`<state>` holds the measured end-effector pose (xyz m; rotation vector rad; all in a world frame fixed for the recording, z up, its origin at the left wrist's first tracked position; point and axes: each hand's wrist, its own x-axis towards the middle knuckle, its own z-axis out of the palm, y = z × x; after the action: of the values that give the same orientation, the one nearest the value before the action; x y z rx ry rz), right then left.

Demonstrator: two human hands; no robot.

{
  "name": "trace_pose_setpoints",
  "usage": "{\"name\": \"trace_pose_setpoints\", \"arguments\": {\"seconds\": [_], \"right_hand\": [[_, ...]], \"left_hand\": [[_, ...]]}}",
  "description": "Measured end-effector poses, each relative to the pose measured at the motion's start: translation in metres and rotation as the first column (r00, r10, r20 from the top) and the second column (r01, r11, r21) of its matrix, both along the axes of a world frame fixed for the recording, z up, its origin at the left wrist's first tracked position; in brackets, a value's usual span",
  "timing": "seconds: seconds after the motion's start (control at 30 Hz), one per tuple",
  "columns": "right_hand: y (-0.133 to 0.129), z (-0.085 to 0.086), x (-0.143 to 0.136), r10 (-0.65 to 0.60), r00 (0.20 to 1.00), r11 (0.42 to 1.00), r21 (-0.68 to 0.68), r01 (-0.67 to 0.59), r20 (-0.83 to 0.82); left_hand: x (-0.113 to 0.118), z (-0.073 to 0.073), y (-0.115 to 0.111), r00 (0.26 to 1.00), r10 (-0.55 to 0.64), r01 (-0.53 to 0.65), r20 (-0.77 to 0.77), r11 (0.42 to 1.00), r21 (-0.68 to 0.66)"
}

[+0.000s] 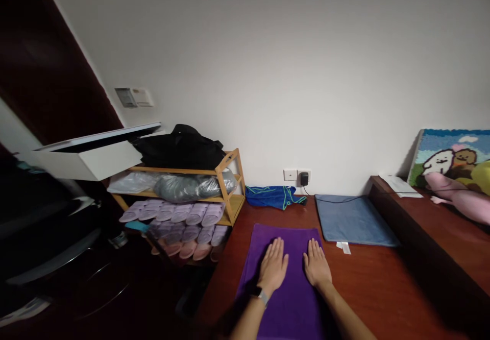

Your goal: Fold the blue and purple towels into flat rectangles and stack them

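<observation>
A purple cloth (293, 289) lies spread flat on the reddish-brown wooden table (367, 284). My left hand (273, 266) rests palm down on its left part, fingers stretched out, with a watch on the wrist. Palm down as well, my right hand (317, 264) lies at the cloth's right edge, its fingers extended and pointing away from me. Neither hand grasps anything. Beyond the right hand is a folded blue-grey cloth (354, 220) with white tags at its front edge. The cloth's near end runs out of the bottom of the view.
Blue fabric with green trim (271, 197) lies by the wall near a plugged-in black adapter (304, 178). To the left stands a shoe rack (229, 192) with slippers, wrapped bundles and a black bag (179, 148). A raised ledge (440, 217) at right bears a pink plush toy (463, 199).
</observation>
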<state>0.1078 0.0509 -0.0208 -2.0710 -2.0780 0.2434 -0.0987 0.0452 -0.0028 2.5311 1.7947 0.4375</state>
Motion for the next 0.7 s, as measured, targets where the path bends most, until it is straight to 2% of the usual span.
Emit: {"name": "trace_pose_setpoints", "arguments": {"seconds": [0.1, 0.17, 0.2, 0.3, 0.4, 0.47, 0.57, 0.7], "right_hand": [[-0.001, -0.001, 0.001, 0.011, 1.0, 1.0, -0.003, -0.011, 0.011], [0.0, -0.001, 0.002, 0.017, 1.0, 1.0, -0.004, -0.017, 0.019], [0.0, 0.0, 0.002, 0.015, 1.0, 1.0, -0.005, -0.015, 0.023], [0.0, 0.002, 0.001, -0.005, 0.999, 1.0, -0.007, 0.005, 0.035], [-0.002, 0.003, -0.002, -0.03, 0.999, 0.999, -0.021, 0.031, 0.044], [-0.002, 0.002, -0.004, -0.046, 0.998, 0.999, -0.026, 0.047, 0.034], [0.004, 0.003, -0.006, -0.067, 0.998, 0.998, -0.021, 0.068, 0.018], [0.029, 0.017, -0.006, -0.02, 1.0, 0.999, 0.036, 0.019, 0.015]], "left_hand": [[0.052, -0.005, 0.014, 0.994, -0.096, 0.098, 0.043, 0.994, -0.046], [0.064, -0.011, 0.019, 0.993, -0.103, 0.107, 0.051, 0.992, -0.072], [0.062, -0.014, 0.021, 0.994, -0.1, 0.103, 0.048, 0.991, -0.08], [0.029, -0.013, 0.027, 1.0, -0.028, 0.029, 0.013, 0.996, -0.089], [-0.021, -0.006, 0.034, 0.991, 0.131, -0.134, -0.037, 0.987, -0.09], [-0.046, -0.005, 0.04, 0.977, 0.206, -0.209, -0.053, 0.975, -0.069], [-0.061, -0.011, 0.046, 0.97, 0.235, -0.237, -0.065, 0.971, -0.018], [-0.058, -0.021, 0.047, 0.97, 0.231, -0.23, -0.076, 0.973, 0.018]]}}
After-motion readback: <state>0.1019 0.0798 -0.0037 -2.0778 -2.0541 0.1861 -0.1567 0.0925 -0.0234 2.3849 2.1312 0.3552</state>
